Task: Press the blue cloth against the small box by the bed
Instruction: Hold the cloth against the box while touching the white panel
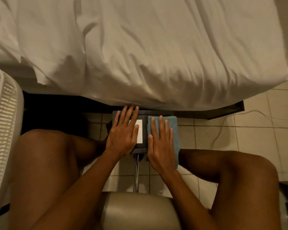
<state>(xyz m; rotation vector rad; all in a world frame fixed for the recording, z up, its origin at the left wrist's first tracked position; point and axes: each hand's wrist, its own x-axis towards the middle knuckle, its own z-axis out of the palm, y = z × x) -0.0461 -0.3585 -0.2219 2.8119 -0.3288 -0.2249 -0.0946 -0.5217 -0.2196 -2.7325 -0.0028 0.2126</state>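
A small dark box (pixel 144 117) with a white label (pixel 140 135) stands on the tiled floor against the bed's edge. My left hand (pixel 123 135) lies flat on the box's left part, fingers spread, covering part of the label. A folded blue cloth (pixel 173 128) lies on the box's right side and hangs over its right and near edges. My right hand (pixel 161 145) rests flat on the cloth, fingers spread, palm down on it.
The bed with a rumpled white sheet (pixel 140 47) fills the top half. A white slatted basket (pixel 3 130) stands at the left. My knees flank the box. A padded stool seat (pixel 140 211) on a chrome post sits below. A thin cable (pixel 223 128) runs over the tiles at right.
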